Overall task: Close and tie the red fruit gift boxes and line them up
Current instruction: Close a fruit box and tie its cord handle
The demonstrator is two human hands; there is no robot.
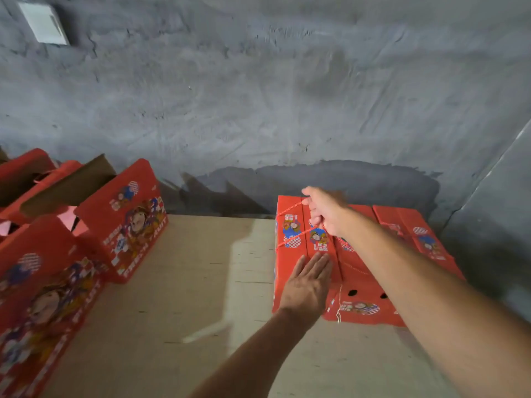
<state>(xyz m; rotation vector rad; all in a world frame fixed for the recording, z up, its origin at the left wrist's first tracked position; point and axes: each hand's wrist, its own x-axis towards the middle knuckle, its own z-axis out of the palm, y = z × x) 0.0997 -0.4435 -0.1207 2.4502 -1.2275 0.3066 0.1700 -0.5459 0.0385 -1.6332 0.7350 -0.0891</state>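
**Red cord pulled across a closed gift box**

The closed red gift box lies flat on the pale wooden table, its top flaps folded shut, so nothing inside it can be seen. Just to its right, touching it, lies a second closed box, also hiding its contents. Well to the left of the closed red gift box stand three open boxes: the nearest of them has its brown cardboard flaps raised, and pink lining shows inside, though whether fruit is in there cannot be told. A closer open box fills the lower left, and another sits behind.

Behind the closed red gift box rises a rough grey plaster wall with a white plate fixed high up.

The left hand lies flat, fingers straight, pressing on the box top. The right hand is curled around a red cord that runs over the far left corner of the box. The right forearm crosses over the box and covers part of its lid.

The box is red with cartoon prints, two round holes and a loose thread at its near side.
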